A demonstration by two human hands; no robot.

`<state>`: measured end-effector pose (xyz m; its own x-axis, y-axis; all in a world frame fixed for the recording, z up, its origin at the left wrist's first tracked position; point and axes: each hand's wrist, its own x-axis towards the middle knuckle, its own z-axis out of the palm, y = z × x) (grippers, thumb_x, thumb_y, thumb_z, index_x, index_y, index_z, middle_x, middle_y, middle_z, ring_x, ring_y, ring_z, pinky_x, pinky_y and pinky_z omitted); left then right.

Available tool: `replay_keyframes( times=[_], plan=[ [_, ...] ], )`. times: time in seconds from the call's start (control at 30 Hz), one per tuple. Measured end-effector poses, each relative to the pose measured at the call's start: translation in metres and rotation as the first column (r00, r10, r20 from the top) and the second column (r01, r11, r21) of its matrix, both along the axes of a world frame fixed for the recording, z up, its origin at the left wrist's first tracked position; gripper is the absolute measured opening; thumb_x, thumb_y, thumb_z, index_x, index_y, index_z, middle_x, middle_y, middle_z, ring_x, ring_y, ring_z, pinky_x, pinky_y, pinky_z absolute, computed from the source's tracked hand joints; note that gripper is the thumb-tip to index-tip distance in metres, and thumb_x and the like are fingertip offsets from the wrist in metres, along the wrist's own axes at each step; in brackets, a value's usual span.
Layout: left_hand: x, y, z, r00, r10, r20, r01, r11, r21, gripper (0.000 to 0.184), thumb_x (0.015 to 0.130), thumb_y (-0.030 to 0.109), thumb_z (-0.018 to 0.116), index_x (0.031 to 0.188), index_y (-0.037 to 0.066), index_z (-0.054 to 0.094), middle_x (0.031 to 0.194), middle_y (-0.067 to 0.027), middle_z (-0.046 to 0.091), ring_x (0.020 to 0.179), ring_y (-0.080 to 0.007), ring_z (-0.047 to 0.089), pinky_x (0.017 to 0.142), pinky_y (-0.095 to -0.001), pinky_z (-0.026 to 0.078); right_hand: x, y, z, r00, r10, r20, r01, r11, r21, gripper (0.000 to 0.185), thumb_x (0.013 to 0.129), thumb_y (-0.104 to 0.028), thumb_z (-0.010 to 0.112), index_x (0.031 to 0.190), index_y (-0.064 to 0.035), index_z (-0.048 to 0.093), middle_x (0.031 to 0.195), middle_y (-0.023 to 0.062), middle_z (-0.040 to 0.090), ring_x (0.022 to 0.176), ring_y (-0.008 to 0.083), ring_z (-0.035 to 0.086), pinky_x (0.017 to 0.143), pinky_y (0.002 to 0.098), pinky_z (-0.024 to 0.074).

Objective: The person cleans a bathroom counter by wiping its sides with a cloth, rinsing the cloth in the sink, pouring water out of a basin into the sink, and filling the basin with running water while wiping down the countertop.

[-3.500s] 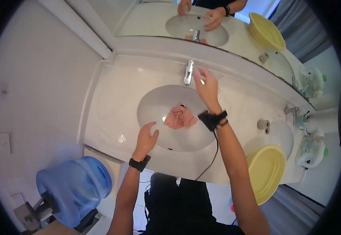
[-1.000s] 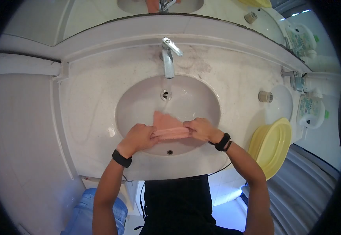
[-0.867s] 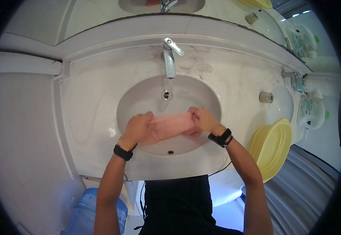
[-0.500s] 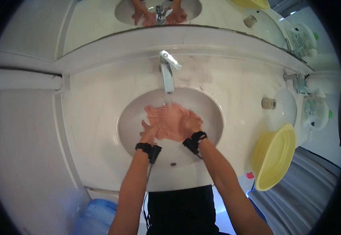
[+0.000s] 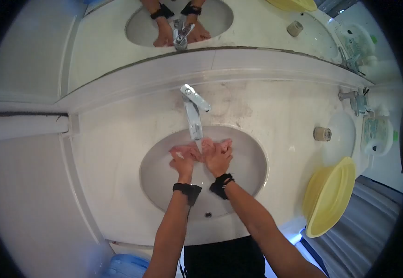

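Observation:
A wet pink cloth (image 5: 187, 151) is bunched up in the oval sink (image 5: 164, 185), under the chrome faucet (image 5: 194, 121). Water runs from the spout onto it. My left hand (image 5: 181, 165) has its fingers curled over the cloth's left part. On the right part, my right hand (image 5: 217, 160) grips a crumpled fold, with pink fabric showing past its fingertips. Both wrists wear black straps with small black devices. The mirror above reflects the two hands and the faucet.
A yellow basin (image 5: 330, 197) leans at the counter's right edge. Near it stand a small tan jar (image 5: 322, 134), a second faucet (image 5: 354, 102) over another sink, and a white jug (image 5: 378, 135). A grey curtain (image 5: 359, 222) hangs lower right; a blue container (image 5: 127, 266) is lower left.
The cloth was spread wide between my hands; now it is gathered into a narrow bunch. My hands have drawn closer together, and the camera view has shifted.

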<state>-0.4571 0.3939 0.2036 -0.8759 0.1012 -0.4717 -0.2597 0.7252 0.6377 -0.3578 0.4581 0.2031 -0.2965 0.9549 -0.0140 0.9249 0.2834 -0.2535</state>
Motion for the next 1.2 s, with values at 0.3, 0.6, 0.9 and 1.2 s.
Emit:
replay_keyframes(
  times=[0.3,0.6,0.9,1.2],
  plan=[
    [-0.02,-0.013,0.017,0.751,-0.433,0.499,0.17,0.857,0.487,0.031,0.095,0.02,0.058,0.121,0.005,0.052,0.116,-0.016,0.057,0.115,-0.0269,0.049,0.094,-0.0493,0.043,0.016,0.045,0.065,0.936,-0.105,-0.335,-0.164,0.712,-0.683,0.041,0.09,-0.035,0.052,0.111,-0.005,0.069,0.12,0.0297,0.061,0.113,0.035,0.059,0.106,0.0376,0.0372],
    [0.013,0.012,-0.016,0.847,-0.254,0.467,-0.013,0.868,0.497,0.049,0.095,0.019,0.055,0.139,0.007,0.037,0.097,-0.0165,0.058,0.102,-0.0312,0.056,0.091,-0.0541,0.042,-0.02,0.02,-0.003,0.764,-0.515,-0.39,-0.139,0.458,-0.878,0.038,0.09,-0.032,0.067,0.117,-0.0066,0.062,0.107,0.0168,0.061,0.096,0.0286,0.06,0.079,0.0368,0.0493],
    [0.019,-0.013,-0.042,0.737,-0.459,-0.496,0.436,0.884,-0.169,0.045,0.092,0.018,0.059,0.133,0.002,0.049,0.126,-0.0224,0.055,0.105,-0.0351,0.06,0.09,-0.0555,0.046,-0.007,-0.01,-0.001,0.979,0.133,-0.152,-0.134,0.991,0.004,0.034,0.09,-0.027,0.063,0.119,-0.0101,0.063,0.125,0.0205,0.057,0.106,0.0356,0.057,0.087,0.0437,0.0479],
    [-0.032,-0.009,0.1,0.656,-0.726,-0.207,0.701,0.687,-0.189,0.035,0.081,0.019,0.071,0.115,0.011,0.064,0.117,-0.0177,0.061,0.102,-0.0379,0.062,0.079,-0.051,0.052,0.022,0.049,0.118,0.864,0.489,-0.119,-0.491,0.766,-0.414,0.037,0.087,-0.025,0.069,0.119,-0.0101,0.06,0.12,0.0204,0.053,0.111,0.0363,0.054,0.094,0.0493,0.0404]
  ],
)
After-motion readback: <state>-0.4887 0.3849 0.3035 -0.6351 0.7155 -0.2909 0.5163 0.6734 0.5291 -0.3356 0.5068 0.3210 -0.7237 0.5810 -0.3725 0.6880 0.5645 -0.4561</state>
